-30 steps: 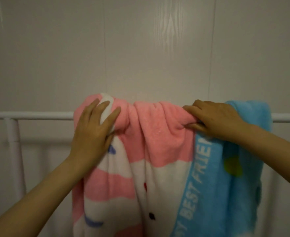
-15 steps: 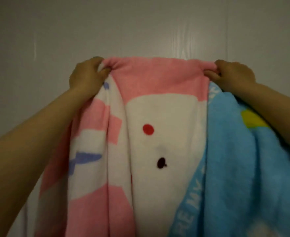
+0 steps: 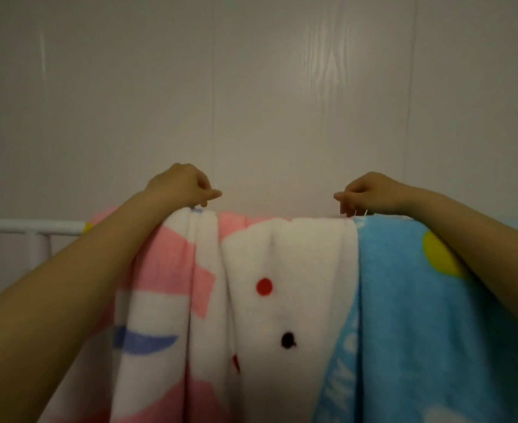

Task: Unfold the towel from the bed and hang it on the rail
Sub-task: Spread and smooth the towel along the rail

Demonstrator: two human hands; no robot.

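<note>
Pink-and-blue towel (image 3: pixel 297 300) draped over rail (image 3: pixel 22 225), its top edge pinched by each curled hand (image 3: pixel 181 186) (image 3: pixel 370 193).

towel (image 3: pixel 297 300) draped over rail (image 3: pixel 22 223), hands above

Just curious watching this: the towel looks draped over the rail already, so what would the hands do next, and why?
Probably slide apart, smoothing the towel along the rail: it hangs bunched in folds, and the left hand and right hand hover at its top edge.
</note>
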